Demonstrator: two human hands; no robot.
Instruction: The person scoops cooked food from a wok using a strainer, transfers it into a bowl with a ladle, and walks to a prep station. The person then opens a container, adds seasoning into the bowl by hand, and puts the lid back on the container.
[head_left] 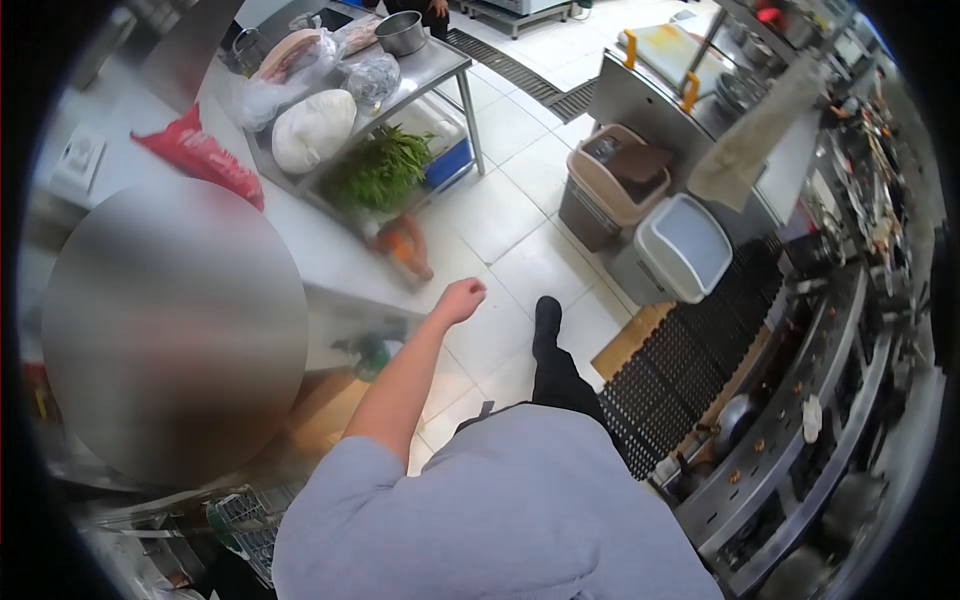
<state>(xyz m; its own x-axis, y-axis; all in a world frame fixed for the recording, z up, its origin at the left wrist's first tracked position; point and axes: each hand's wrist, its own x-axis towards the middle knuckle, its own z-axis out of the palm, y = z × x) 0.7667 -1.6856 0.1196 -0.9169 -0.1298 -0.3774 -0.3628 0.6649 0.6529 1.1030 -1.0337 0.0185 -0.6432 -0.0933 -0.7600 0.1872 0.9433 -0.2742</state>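
Observation:
My left hand [463,302] hangs over the tiled floor at the end of my bare forearm, its fingers curled in and nothing visible in them. It touches nothing. Nearest to it are the end of a white counter [330,265] and a blurred orange-brown object [403,247] low down, whose kind I cannot make out. Leafy greens [385,170] sit on the lower level of a steel table [425,78]. My right hand is out of sight. My foot in a black shoe [547,325] is stepping forward on the tiles.
Plastic-wrapped food, a white bag [313,130] and a metal pot [400,34] stand on the steel table. A red packet [205,158] lies on the counter. Two bins [685,245] [590,205] and a black mat [690,360] are right, beside a stove [800,400]. A blurred patch hides the left.

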